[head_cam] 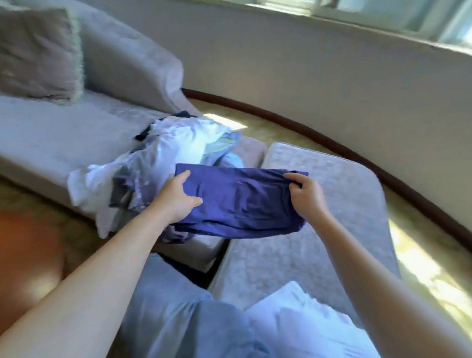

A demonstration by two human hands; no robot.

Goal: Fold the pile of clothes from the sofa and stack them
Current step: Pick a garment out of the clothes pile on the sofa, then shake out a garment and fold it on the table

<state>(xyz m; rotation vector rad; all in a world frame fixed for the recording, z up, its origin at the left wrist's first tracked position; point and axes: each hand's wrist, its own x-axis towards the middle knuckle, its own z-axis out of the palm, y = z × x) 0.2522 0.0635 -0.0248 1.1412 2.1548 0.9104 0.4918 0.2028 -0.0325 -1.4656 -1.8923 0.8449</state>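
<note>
**Purple garment (243, 202) held up between two hands**

The left hand (176, 199) gripped the garment's left edge, thumb laid over the top of the cloth and fingers curled beneath it. The right hand (306, 195) pinched the opposite upper corner, its fingers bunched tight on the fabric. Between them the garment hung spread out sideways, its lower edge sagging. It was held above the place where the sofa (54, 137) met a padded grey seat section (338, 242), but whether its lower edge touched either could not be told.

Just behind the left hand lay the pile of clothes (180, 146), a loose heap of white, pale blue and dark pieces on the sofa's end, with one white piece spilling over the front edge. The purple garment's left side overlapped the heap in view.

Near the bottom of the frame, white folded clothes (301, 318) lay on the near end of the grey seat section, beside the person's leg in light blue trousers (175, 315).

Farther off, a mauve cushion (35, 52) leaned against the sofa's back. A pale wall with a dark skirting board (335, 146) ran behind, under a window (384, 2), and sunlight fell in patches on the floor (433, 279).
</note>
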